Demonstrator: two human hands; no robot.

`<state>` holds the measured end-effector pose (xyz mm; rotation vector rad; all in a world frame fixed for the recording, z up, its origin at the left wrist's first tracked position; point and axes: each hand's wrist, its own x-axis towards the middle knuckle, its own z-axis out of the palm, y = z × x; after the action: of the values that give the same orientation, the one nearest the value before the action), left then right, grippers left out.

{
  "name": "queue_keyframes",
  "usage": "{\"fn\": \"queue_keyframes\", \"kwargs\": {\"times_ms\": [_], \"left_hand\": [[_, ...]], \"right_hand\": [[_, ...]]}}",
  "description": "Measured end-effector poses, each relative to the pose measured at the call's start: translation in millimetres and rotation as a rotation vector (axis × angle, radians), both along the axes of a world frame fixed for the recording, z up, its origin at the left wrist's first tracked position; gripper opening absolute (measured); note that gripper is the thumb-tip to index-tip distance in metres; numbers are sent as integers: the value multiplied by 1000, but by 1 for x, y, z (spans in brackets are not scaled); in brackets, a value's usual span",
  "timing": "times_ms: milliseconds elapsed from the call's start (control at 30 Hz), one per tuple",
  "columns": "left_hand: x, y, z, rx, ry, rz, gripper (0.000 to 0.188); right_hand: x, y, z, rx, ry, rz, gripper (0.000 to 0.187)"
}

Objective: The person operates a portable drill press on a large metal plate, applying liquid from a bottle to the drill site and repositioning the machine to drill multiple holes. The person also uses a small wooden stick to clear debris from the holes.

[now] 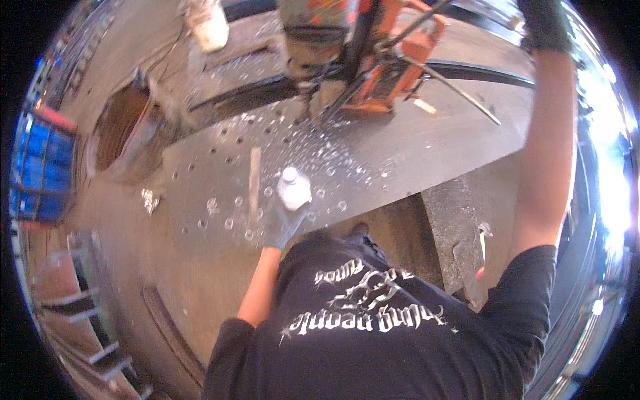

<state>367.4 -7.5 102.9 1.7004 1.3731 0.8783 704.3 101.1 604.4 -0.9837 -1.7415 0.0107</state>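
My left hand (283, 225), in a grey work glove, is closed around the lower part of a white plastic bottle (294, 193) with a white cap. The bottle is over a steel plate (427, 160) drilled with rows of holes. Ahead of it stands a magnetic drill (317, 40) with an orange body, its bit (307, 100) pointing down at the plate. White wet spots and shavings are scattered around the bit. My right arm reaches far forward; the dark-gloved right hand (548, 30) is blurred at the upper edge, its fingers hidden.
A flat metal strip (255, 180) lies on the plate left of the bottle. Thin feed-handle rods (460, 93) stick out from the drill. An open sack (123, 133) stands at left, near a blue crate-like object (47, 167). A metal beam (460, 227) runs beside my right side.
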Motion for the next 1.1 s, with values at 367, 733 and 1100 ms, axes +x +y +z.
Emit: {"fn": "queue_keyframes", "kwargs": {"times_ms": [367,733,1100], "left_hand": [[3,-6,-18,-205,-345,72,106],[31,36,-45,-464,-589,61,90],[42,41,-93,-826,-601,45,95]], "right_hand": [[-71,32,21,-462,254,465,30],[-75,35,17,-320,218,133,37],[-95,17,25,-479,296,35,39]]}}
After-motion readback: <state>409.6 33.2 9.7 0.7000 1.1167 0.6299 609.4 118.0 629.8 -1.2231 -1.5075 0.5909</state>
